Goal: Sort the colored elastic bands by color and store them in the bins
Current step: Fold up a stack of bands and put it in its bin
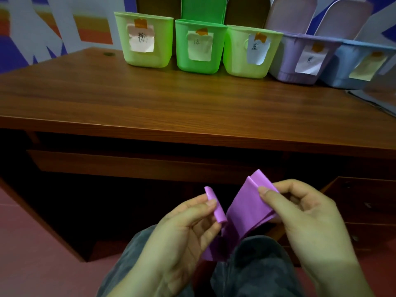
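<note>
A purple elastic band [242, 209] hangs folded between both hands, below the desk's front edge and above my lap. My left hand [182, 230] pinches one curled end of it between thumb and fingers. My right hand [304, 213] pinches the folded upper part with thumb and forefinger. Along the back of the desk stands a row of labelled bins: a pale green bin [145, 39], a bright green bin [199, 48], a second pale green bin [248, 52], a purple bin [300, 58] and a blue bin [351, 65].
The brown wooden desk [171, 99] runs across the view, with a dark keyboard shelf under it. Open bin lids lean against the wall behind the row. My knees in grey trousers [252, 269] are below the hands. A drawer unit [364, 204] stands at the right.
</note>
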A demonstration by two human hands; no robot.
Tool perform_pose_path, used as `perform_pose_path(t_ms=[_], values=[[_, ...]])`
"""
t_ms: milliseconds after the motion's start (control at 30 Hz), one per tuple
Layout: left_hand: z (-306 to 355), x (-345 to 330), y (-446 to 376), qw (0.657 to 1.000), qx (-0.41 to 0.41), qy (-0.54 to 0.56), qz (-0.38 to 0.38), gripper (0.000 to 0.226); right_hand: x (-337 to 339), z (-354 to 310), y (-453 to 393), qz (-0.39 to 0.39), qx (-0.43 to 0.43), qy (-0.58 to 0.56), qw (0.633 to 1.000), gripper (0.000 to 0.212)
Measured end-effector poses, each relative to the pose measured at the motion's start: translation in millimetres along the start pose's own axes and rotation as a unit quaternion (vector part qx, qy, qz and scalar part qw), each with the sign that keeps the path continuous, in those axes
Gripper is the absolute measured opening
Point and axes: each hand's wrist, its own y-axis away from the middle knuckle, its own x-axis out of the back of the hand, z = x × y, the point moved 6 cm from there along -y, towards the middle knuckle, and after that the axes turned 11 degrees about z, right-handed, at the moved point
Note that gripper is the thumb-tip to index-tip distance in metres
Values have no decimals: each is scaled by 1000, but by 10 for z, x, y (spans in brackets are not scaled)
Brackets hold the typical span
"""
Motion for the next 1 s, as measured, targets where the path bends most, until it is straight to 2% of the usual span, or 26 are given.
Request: perform_pose_path(t_ms=[67,267,433,567,700,867,1000], values=[[11,-142,48,999,-8,-2,-40,15,-9,-32,-9,3,26,22,999,8],[88,-400,233,1000,-17,17,13,24,-184,-16,52,-35,52,28,998,10],[41,-405,208,1000,-2,18,14,42,-261,65,90,-58,45,23,997,14],[34,-374,211,999,-4,27,16,44,-274,76,101,-64,51,23,996,13],[36,-362,214,999,6,43,29,55,-278,63,117,-60,51,9,997,14],[54,-373,234,999,0,43,19,33,-264,60,116,-47,43,4,998,15],[68,-370,240,999,-1,35,33,25,-261,56,117,-48,38,5,998,12]])
